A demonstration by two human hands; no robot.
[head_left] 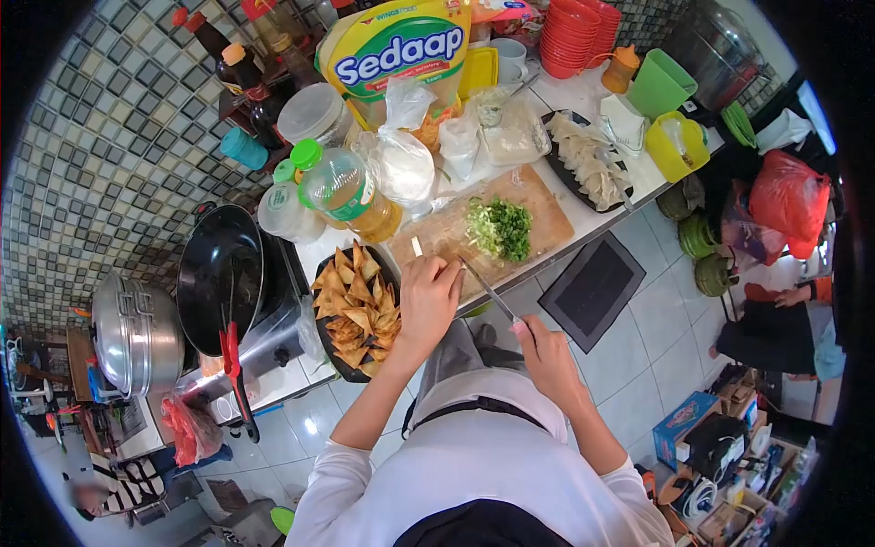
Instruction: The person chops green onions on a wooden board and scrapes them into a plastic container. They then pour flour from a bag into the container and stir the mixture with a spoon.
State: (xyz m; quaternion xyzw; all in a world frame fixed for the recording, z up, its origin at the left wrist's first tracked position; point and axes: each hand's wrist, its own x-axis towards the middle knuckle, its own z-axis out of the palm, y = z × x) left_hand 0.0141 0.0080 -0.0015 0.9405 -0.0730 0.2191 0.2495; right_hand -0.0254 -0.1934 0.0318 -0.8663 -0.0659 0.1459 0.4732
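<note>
On the wooden cutting board (428, 239), a heap of chopped spring onion (499, 229) lies in pale and dark green bits. My left hand (430, 294) rests at the board's near left part, fingers curled and pressed together. A short white spring onion stalk (416, 246) pokes out past its fingers; the rest is hidden under them. My right hand (545, 357) grips the handle of a knife (492, 294), whose blade slants up to the left, its tip close to my left fingertips. Beside my left hand is a black plate (321, 339) of fried, folded triangular snacks (357, 296).
A bottle of oil (351, 196), plastic tubs and bags crowd behind the board. Right of it sits a black tray (558, 169) of pale dumplings. At left, a wok (219, 273) holds a red-handled utensil (233, 365). Another person (775, 337) is at far right.
</note>
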